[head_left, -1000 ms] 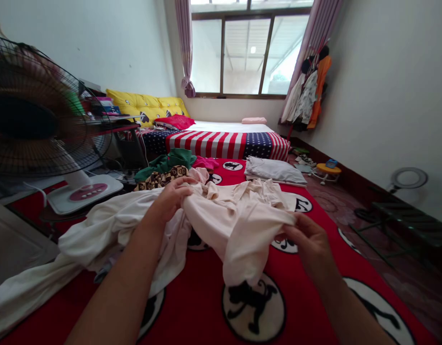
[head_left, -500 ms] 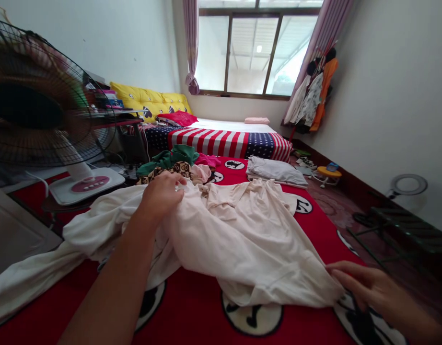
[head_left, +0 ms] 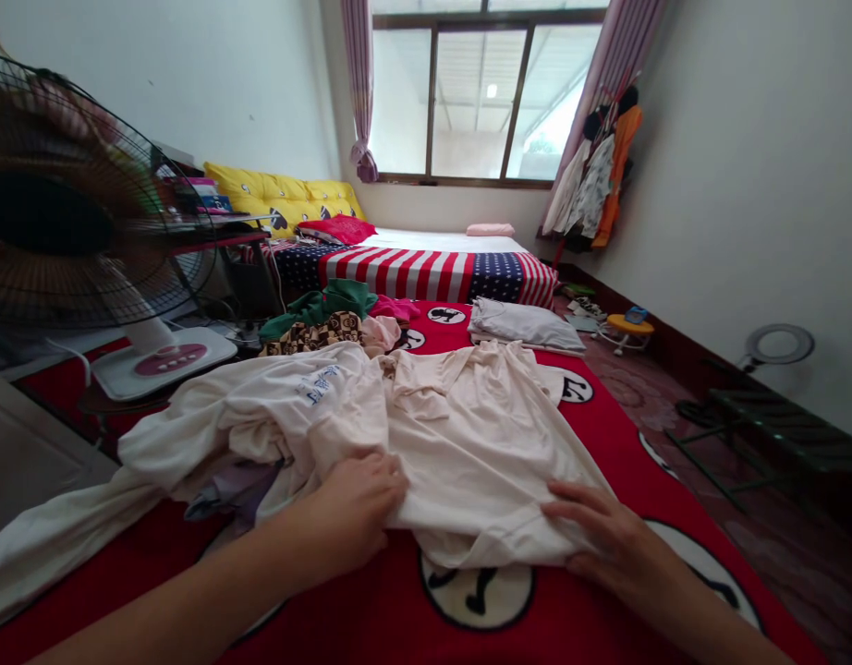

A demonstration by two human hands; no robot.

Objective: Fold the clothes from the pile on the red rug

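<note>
A cream shirt-like garment lies spread, with wrinkles, on a red cloth with white round prints. My left hand is closed on the garment's near left part, fingers curled into the fabric. At its lower right edge rests my right hand, fingers apart and touching the cloth, thumb low near the hem. To the left, beside the garment, sits a heap of white clothing with blue lettering. A lavender-grey piece of cloth pokes out beneath that heap.
Behind the garment are a green, brown-patterned and pink clothes pile and a folded grey garment. A fan stands at left. Right of the red cloth are a dark slatted stool and a small yellow stool.
My left hand has come down from the garment's upper left to its near left part. My right hand has moved left onto the fabric, its fingers now spread. The blue lettering is uncovered.
</note>
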